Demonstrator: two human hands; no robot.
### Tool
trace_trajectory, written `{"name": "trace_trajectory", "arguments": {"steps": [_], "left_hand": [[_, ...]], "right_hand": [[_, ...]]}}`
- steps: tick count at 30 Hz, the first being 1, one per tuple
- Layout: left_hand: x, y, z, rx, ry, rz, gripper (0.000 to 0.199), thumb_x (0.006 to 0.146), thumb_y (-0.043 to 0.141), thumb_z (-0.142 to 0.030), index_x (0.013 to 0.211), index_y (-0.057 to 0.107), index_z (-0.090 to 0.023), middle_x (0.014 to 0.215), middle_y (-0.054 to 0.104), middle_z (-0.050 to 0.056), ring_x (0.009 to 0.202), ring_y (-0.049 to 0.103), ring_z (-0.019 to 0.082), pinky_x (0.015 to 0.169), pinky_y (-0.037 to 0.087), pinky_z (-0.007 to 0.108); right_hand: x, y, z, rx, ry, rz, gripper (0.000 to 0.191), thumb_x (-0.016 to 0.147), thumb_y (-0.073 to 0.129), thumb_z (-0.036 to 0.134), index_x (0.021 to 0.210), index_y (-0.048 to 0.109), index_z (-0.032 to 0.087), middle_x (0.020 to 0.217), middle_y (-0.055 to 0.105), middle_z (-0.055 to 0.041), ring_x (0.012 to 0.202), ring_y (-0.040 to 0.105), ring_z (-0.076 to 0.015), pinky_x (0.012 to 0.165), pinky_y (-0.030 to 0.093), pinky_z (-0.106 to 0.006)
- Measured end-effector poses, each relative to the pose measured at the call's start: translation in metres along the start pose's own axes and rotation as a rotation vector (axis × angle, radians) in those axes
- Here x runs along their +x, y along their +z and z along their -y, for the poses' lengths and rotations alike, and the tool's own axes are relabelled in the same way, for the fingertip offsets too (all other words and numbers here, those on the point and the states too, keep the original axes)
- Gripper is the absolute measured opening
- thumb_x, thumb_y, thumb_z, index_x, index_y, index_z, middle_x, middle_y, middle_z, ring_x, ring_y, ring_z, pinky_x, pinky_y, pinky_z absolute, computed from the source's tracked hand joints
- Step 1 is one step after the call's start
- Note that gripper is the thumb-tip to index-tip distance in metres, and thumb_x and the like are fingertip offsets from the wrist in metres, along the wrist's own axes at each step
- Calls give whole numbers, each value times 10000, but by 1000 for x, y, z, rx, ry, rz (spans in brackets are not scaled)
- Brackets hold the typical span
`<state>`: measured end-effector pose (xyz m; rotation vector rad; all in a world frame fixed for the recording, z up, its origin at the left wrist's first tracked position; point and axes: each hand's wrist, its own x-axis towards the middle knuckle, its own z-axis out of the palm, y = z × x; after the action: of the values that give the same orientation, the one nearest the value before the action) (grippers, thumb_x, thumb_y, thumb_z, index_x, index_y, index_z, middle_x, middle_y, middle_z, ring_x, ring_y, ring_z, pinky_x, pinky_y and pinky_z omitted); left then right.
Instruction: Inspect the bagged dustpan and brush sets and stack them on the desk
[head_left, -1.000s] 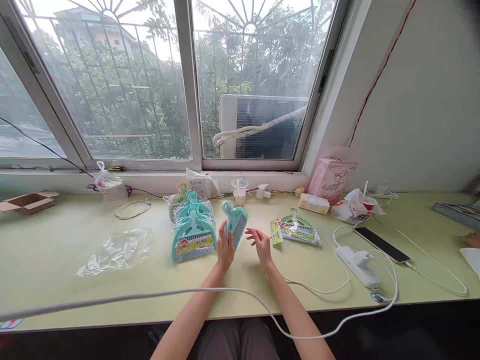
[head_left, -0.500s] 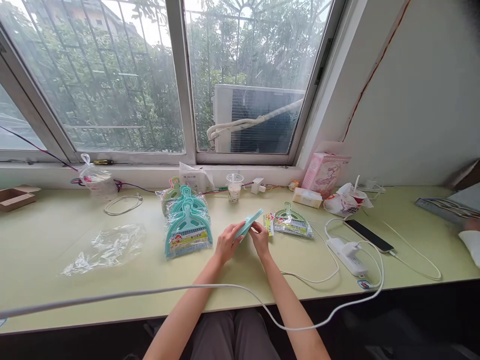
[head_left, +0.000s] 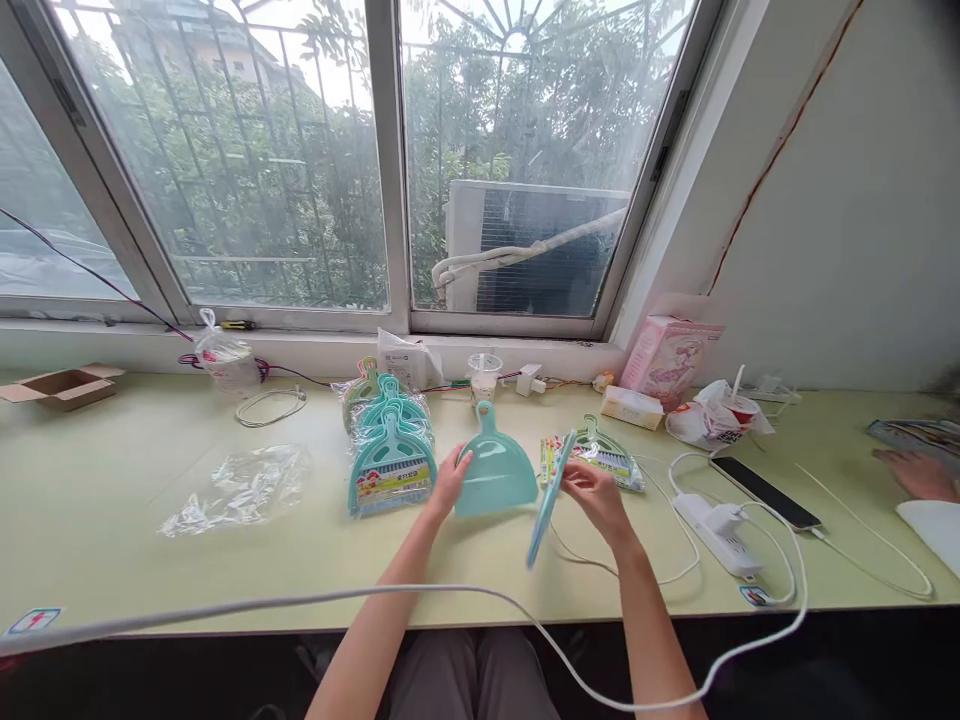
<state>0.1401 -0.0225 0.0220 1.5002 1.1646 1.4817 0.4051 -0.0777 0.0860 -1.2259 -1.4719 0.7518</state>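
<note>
My left hand point(head_left: 450, 482) grips the left edge of a teal dustpan point(head_left: 496, 474), which faces me with its handle up. Tilted nearly edge-on, a blue-teal brush point(head_left: 550, 505) is pinched at its side by my right hand point(head_left: 596, 492). Left of my left hand lies a stack of bagged teal dustpan sets point(head_left: 392, 470) with a printed label on the front one. Behind my right hand is a bagged green set point(head_left: 600, 455) beside a yellow printed card point(head_left: 551, 458).
A white cable point(head_left: 480, 592) crosses in front of my forearms. Rightward lie a power strip point(head_left: 716, 535), a phone point(head_left: 765, 492) and another person's hand point(head_left: 919, 472). A clear plastic bag point(head_left: 236, 488) is at left; a cup point(head_left: 484, 375) stands behind the dustpan.
The teal pieces held together between my hands are now apart: the dustpan in my left hand, the brush in my right, which has moved right. The other person's hand shows more. The view has shifted.
</note>
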Motion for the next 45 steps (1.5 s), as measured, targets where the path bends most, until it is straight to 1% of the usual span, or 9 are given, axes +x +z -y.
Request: {"name": "trace_trajectory", "arguments": {"steps": [4, 11, 16, 23, 27, 31, 35, 39, 45], "left_hand": [[-10, 20, 6, 107, 34, 314, 344, 874, 531, -406, 1122, 689, -228, 1128, 717, 65, 1053, 643, 264, 955, 484, 405], [-21, 24, 16, 602, 124, 266, 305, 873, 580, -291, 1159, 660, -222, 1330, 587, 114, 1295, 476, 294, 1113, 325, 501], [-22, 21, 19, 688, 125, 371, 237, 838, 602, -230, 1066, 657, -193, 1223, 626, 129, 1184, 538, 290, 1002, 424, 446], [-8, 17, 15, 150, 12, -10, 157, 939, 381, -261, 1018, 511, -221, 816, 636, 24, 660, 570, 173, 650, 450, 296], [-4, 14, 14, -79, 12, -204, 198, 949, 401, -306, 1103, 483, -213, 917, 657, 52, 757, 608, 177, 684, 470, 299], [-1, 10, 15, -107, -25, -248, 305, 923, 445, -309, 1197, 528, -204, 1020, 667, 84, 921, 635, 210, 836, 488, 355], [-4, 12, 6, -93, 35, -106, 340, 886, 477, -336, 1141, 655, -199, 1180, 678, 98, 1152, 590, 260, 1010, 432, 399], [-14, 20, -6, -107, 92, 84, 391, 908, 467, -417, 1164, 668, -200, 1235, 677, 85, 1159, 592, 267, 1000, 442, 391], [-14, 18, -8, -35, 81, 94, 437, 833, 643, -469, 1153, 637, -172, 1092, 714, 90, 1012, 644, 255, 884, 493, 352]], "right_hand": [[-25, -47, 6, -606, 72, 46, 328, 702, 707, 590, 626, 694, 272, 676, 700, -36, 609, 615, -200, 547, 377, -303], [-42, -62, -54, -1031, 283, 74, 287, 888, 538, 455, 799, 708, 242, 815, 733, -85, 778, 677, -246, 600, 367, -304], [-35, -71, -90, -1107, 217, -1, 201, 851, 584, 332, 963, 715, 228, 1038, 709, -97, 1007, 649, -265, 708, 425, -316], [-34, -72, -93, -1021, 282, 86, 210, 893, 514, 306, 797, 680, 220, 928, 723, -59, 896, 657, -227, 644, 380, -291], [-36, -70, -93, -959, 312, 20, 208, 874, 516, 320, 786, 683, 232, 862, 736, -61, 842, 670, -240, 619, 374, -292], [-34, -68, -88, -761, 290, -106, 194, 817, 563, 369, 735, 677, 235, 794, 741, -78, 757, 678, -247, 616, 414, -304], [-28, -38, -68, -382, 56, -92, 286, 832, 548, 466, 803, 668, 208, 828, 738, -94, 786, 683, -253, 671, 488, -326], [-15, 23, -43, -258, -199, -38, 316, 893, 509, 453, 975, 683, 203, 903, 714, -94, 743, 656, -223, 705, 515, -348], [20, 90, -29, -270, -292, -142, 318, 937, 471, 420, 758, 618, 202, 798, 659, -84, 739, 626, -222, 720, 517, -362]]}}
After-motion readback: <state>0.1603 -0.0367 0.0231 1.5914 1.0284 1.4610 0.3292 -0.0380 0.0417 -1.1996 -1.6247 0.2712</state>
